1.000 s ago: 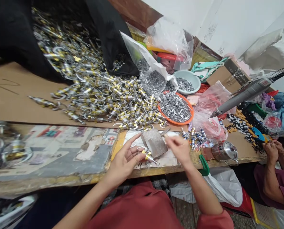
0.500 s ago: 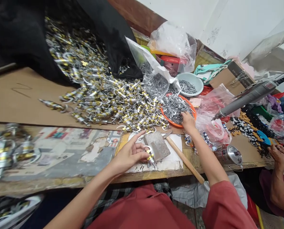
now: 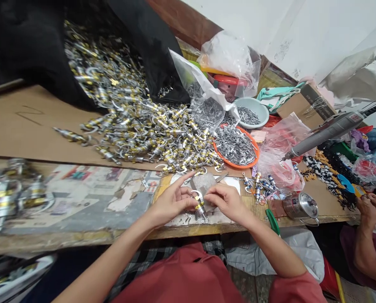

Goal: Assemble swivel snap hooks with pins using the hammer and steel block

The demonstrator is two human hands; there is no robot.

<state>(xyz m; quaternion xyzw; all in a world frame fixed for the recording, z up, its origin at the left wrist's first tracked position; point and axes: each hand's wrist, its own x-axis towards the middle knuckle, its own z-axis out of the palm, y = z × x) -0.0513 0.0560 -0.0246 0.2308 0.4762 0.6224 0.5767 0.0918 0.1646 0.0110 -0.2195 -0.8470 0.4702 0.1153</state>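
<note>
One silver-and-yellow ringed fitting (image 3: 200,206) is sitting clamped in the fingers of the left hand (image 3: 168,205), while those of the right hand (image 3: 228,202) are pinching together just beside them, any contents hidden.

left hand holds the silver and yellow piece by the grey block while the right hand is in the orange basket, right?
No, the head view shows the right hand at the grey block, not in the orange basket; the left hand does hold the silver and yellow piece there.
</note>
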